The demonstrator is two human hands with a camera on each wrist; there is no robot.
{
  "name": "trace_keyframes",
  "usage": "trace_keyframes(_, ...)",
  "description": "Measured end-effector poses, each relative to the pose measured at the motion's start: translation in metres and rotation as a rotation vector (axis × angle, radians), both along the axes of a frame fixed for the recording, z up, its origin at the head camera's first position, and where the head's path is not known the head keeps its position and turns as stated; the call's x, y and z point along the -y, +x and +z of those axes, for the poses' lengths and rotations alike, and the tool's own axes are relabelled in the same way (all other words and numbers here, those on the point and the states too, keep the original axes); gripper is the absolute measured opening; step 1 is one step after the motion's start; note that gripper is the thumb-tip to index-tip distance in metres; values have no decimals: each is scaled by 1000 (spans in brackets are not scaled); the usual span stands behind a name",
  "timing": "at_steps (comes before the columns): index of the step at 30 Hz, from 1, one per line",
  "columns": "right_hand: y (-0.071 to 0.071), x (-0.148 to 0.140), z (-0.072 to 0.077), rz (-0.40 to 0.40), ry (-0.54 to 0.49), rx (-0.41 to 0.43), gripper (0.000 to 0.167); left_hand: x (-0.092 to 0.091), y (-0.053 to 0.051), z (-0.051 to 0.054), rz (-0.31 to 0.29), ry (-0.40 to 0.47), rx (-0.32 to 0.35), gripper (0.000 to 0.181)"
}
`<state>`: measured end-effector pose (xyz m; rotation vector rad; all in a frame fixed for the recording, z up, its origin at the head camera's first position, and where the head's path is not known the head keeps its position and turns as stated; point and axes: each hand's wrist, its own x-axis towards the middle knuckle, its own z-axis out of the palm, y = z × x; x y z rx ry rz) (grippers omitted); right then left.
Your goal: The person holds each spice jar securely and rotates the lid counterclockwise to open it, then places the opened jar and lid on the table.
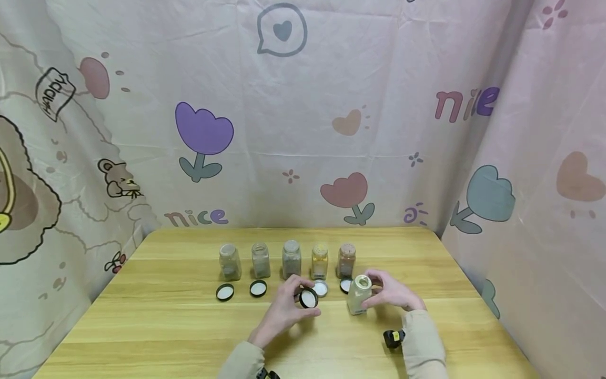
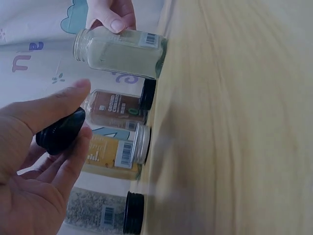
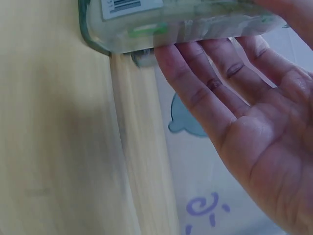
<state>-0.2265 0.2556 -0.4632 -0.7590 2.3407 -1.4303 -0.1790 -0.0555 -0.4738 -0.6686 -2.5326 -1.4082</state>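
Observation:
Between thumb and fingers my left hand (image 1: 283,309) pinches a black screw lid (image 1: 309,298), its white inner face showing in the head view. In the left wrist view the lid (image 2: 61,131) appears dark and side-on. My right hand (image 1: 394,292) grips a square glass spice jar (image 1: 358,301) by its side; the jar has no lid on and holds pale contents. Its neck points up, tilted slightly, and its base is at or just above the table; I cannot tell which. The right wrist view shows the jar's label (image 3: 129,6) and fingers along its side.
Behind the hands a row of spice jars stands on the wooden table (image 1: 156,326), among them a yellow one (image 1: 319,263) and a reddish-brown one (image 1: 346,261). In front lie black lids (image 1: 224,292) and a silver lid (image 1: 321,288). A printed curtain (image 1: 284,131) hangs behind.

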Motion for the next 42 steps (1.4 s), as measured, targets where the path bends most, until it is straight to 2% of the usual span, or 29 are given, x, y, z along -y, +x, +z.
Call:
trace_keyframes(6,1,-15,0,-93,11,-8,59,-6,3,-3,-27,-48,-28,50)
trace_keyframes(12,-3,-23,-2,-190,-32,6,64,-20,4,-8,-56,-72,-166,48)
trace_keyframes(14,-6,-24,-4,-234,-43,0,67,-26,4,-9,-63,-87,-180,47)
trace_keyframes(16,-10,-24,-5,-274,-45,-15,69,-34,4,-8,-76,-96,-154,47)
trace_keyframes(20,-18,-23,-6,-330,-46,-35,71,-48,3,-5,-101,-120,-49,49)
trace_keyframes(24,-25,-24,-6,-354,-45,-37,70,-63,0,-3,-119,-157,24,51)
trace_keyframes(28,-32,-23,-7,-373,-41,-35,71,-80,-6,-4,-125,-197,25,53)
trace_keyframes(34,-42,-22,-11,-403,-42,-35,74,-106,-19,-6,-82,-231,22,50)
trace_keyframes(38,-42,-27,-12,-385,-87,-18,76,-123,-29,-7,-61,-251,16,50)
trace_keyframes(42,-37,-37,-13,-380,-114,-18,69,-138,-37,-8,-38,-331,-18,48)
